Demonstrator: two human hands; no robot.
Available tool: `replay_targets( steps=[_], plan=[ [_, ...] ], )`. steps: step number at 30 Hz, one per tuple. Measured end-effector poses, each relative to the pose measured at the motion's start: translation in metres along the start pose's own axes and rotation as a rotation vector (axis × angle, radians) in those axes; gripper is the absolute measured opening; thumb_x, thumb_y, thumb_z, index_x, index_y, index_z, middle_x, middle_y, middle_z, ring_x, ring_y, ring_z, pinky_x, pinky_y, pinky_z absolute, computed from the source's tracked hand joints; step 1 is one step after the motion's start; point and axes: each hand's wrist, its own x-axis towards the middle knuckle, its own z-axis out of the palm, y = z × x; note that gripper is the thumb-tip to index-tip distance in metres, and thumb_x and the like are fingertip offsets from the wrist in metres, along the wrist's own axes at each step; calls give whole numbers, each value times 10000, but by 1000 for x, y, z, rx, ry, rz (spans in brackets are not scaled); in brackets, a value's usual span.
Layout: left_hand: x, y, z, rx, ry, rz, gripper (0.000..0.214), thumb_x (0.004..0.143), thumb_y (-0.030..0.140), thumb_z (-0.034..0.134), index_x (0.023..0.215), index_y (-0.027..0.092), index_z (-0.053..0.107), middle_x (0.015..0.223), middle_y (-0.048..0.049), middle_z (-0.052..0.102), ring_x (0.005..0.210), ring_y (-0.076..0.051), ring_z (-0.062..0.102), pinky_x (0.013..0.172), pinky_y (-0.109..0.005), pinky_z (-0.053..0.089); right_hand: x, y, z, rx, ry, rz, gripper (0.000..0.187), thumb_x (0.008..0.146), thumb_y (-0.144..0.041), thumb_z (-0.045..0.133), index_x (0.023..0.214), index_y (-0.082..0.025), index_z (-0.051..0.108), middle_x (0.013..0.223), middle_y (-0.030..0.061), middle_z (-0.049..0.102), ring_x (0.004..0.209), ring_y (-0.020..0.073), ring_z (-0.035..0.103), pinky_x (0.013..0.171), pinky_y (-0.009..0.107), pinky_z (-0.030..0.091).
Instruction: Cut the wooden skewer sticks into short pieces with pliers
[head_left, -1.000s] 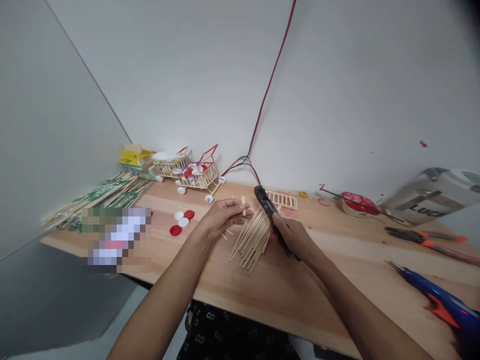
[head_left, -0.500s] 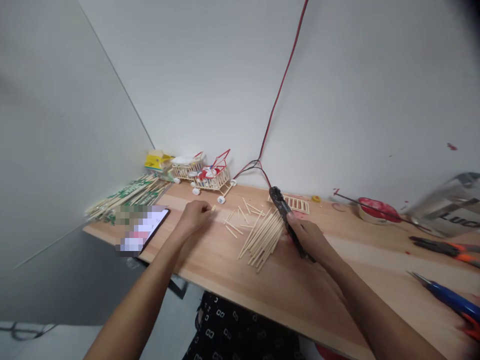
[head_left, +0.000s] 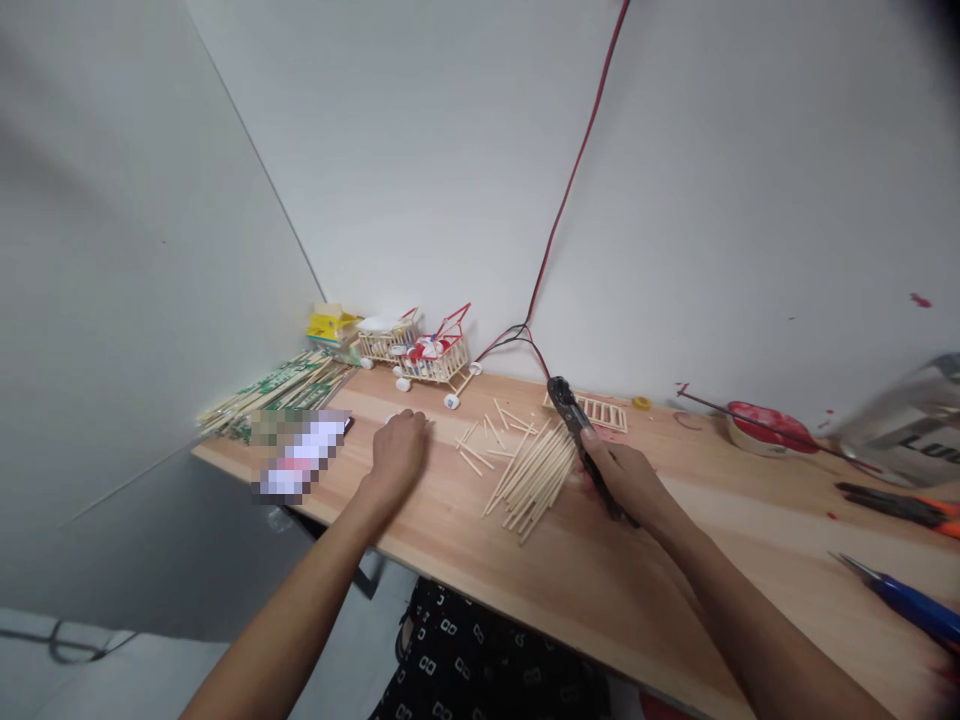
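My left hand is over the table with its back to me and its fingers curled in. A pale end of a short stick shows at the fingertips; the grip itself is mostly hidden. Beside the knuckles a small white thing is partly covered. My right hand grips a black plier-like tool, its head pointing up and away. Left of the tool lies a pile of thin wooden sticks. Shorter cut sticks are scattered between my hands. Behind the tool lies a ladder-like stick frame.
Two small stick carts on white wheels stand by the wall. At left are a phone and bundled sticks in green wrapping. At right lie a red-topped tub, orange-handled pliers and a blue-handled tool. A red-black cable hangs down.
My left hand has turned over, with its back now upward and its fingers pointing more away from me. The right hand keeps its grip on the tool. The whole view has shifted slightly.
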Motion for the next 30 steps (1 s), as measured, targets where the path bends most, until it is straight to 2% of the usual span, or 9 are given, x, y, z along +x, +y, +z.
replay_targets(
  steps=[9, 14, 17, 19, 21, 23, 25, 30],
  plan=[
    [8, -3, 5, -78, -1, -5, 173, 882, 261, 464, 821, 179, 604, 895, -79, 640, 857, -209, 578, 640, -273, 325, 1, 0, 1, 3, -16, 38, 620, 876, -647, 223, 610, -194, 554, 520, 30, 623, 504, 175, 586, 536, 272, 425],
    [10, -9, 8, -165, 35, -13, 106, 837, 264, 544, 804, 192, 614, 892, -58, 660, 852, -201, 579, 640, -267, 322, -1, -3, -3, -8, -7, 28, 619, 880, -640, 226, 604, -194, 555, 524, 29, 626, 540, 177, 597, 575, 275, 432],
    [9, -9, 8, -231, 105, -20, 115, 835, 269, 550, 799, 194, 629, 862, -52, 657, 828, -195, 575, 655, -269, 340, 0, -4, -4, 10, -15, 36, 625, 878, -647, 216, 604, -196, 551, 514, 27, 620, 527, 177, 593, 580, 280, 437],
    [8, -6, 7, -312, 177, 45, 136, 844, 273, 541, 802, 189, 639, 848, -54, 648, 827, -189, 570, 688, -269, 363, 0, -3, -3, 10, -13, 39, 630, 876, -652, 212, 599, -198, 549, 505, 29, 615, 522, 180, 593, 574, 283, 438],
    [9, -1, 6, -425, 216, 190, 150, 850, 274, 540, 799, 184, 649, 853, -56, 645, 853, -179, 567, 743, -262, 382, 1, -1, -3, 6, -7, 34, 628, 877, -652, 215, 605, -199, 555, 512, 30, 620, 530, 184, 598, 566, 283, 438],
    [12, 7, 5, -515, 185, 349, 151, 847, 266, 550, 788, 182, 660, 857, -57, 649, 870, -169, 565, 779, -254, 390, 1, 0, -2, 4, -8, 31, 625, 880, -648, 217, 614, -198, 560, 523, 30, 627, 533, 184, 599, 558, 280, 435],
    [17, 14, 4, -539, 115, 425, 138, 831, 238, 565, 768, 178, 672, 846, -60, 655, 849, -166, 568, 763, -251, 395, 1, 0, -2, 1, -13, 28, 625, 883, -645, 215, 611, -198, 558, 520, 29, 627, 533, 183, 598, 555, 277, 433],
    [33, 23, 4, -444, -61, 202, 90, 736, 193, 632, 663, 152, 665, 722, -54, 648, 720, -171, 574, 645, -251, 380, 0, -2, -2, -10, -10, 23, 632, 885, -642, 208, 589, -199, 547, 517, 31, 625, 540, 182, 599, 556, 272, 429]
  ],
)
